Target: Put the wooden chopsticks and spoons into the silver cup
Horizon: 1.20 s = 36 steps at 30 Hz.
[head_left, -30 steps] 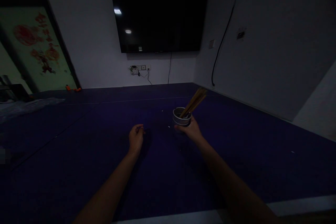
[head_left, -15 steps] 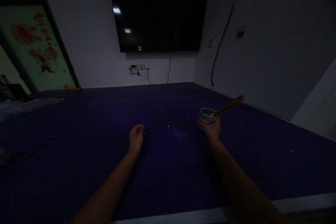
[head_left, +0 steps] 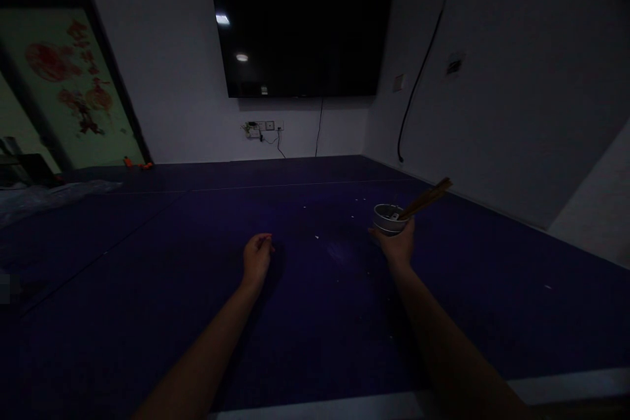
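Observation:
My right hand (head_left: 398, 246) grips a small round metal cup (head_left: 388, 218) from its near side, over the dark blue surface (head_left: 147, 262). A bundle of wooden chopsticks (head_left: 426, 198) leans out of the cup toward the right. My left hand (head_left: 256, 258) rests on the surface to the left of the cup, its fingers curled loosely inward; nothing shows in it. The room is dim.
A dark wall-mounted television (head_left: 301, 33) hangs ahead, with sockets and cables (head_left: 260, 129) below it. A black cable (head_left: 418, 72) runs down the right wall. Crumpled clear plastic (head_left: 44, 195) lies at the far left. A pale edge (head_left: 556, 384) borders the surface near me.
My right hand has carried the cup from the middle to the right, and the chopsticks have tipped lower toward the right. My left hand has stayed put.

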Each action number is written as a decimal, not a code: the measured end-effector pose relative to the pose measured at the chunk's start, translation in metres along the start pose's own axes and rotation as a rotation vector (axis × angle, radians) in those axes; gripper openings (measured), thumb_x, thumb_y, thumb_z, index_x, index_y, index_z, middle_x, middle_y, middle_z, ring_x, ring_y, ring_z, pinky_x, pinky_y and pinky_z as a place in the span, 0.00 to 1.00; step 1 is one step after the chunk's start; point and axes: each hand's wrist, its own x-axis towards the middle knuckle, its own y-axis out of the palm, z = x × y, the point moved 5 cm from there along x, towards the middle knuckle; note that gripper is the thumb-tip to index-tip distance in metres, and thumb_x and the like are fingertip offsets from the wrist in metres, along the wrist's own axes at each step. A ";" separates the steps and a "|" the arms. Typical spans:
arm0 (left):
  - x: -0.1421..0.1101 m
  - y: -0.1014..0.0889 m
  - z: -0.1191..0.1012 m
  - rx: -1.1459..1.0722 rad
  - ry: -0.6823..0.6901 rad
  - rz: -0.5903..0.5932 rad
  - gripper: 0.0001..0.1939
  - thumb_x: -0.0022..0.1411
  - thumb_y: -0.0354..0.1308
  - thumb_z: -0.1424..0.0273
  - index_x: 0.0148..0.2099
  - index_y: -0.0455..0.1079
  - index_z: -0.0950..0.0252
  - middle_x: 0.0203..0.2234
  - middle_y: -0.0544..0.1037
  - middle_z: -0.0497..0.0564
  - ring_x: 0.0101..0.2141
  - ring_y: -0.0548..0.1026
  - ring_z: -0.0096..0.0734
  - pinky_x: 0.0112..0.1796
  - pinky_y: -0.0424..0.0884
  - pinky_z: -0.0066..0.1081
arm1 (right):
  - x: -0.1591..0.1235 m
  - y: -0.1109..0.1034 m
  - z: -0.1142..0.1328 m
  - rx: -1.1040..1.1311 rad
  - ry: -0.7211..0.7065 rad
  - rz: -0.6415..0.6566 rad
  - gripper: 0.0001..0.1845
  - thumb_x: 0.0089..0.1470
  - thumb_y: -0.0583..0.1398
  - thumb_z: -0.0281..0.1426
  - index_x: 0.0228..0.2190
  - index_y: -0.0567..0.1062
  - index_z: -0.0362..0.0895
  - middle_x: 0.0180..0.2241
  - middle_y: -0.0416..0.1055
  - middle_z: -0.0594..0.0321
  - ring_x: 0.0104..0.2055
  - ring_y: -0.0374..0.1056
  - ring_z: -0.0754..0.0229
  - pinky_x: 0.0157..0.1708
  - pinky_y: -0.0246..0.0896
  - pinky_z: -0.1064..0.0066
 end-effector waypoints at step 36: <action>-0.039 0.035 -0.028 0.782 0.541 0.405 0.14 0.59 0.49 0.74 0.45 0.71 0.63 0.39 0.76 0.54 0.42 0.72 0.34 0.45 0.67 0.34 | -0.138 0.061 0.118 -0.022 -0.663 0.855 0.15 0.55 0.53 0.27 0.38 0.77 0.48 0.39 0.76 0.60 0.41 0.71 0.59 0.42 0.63 0.67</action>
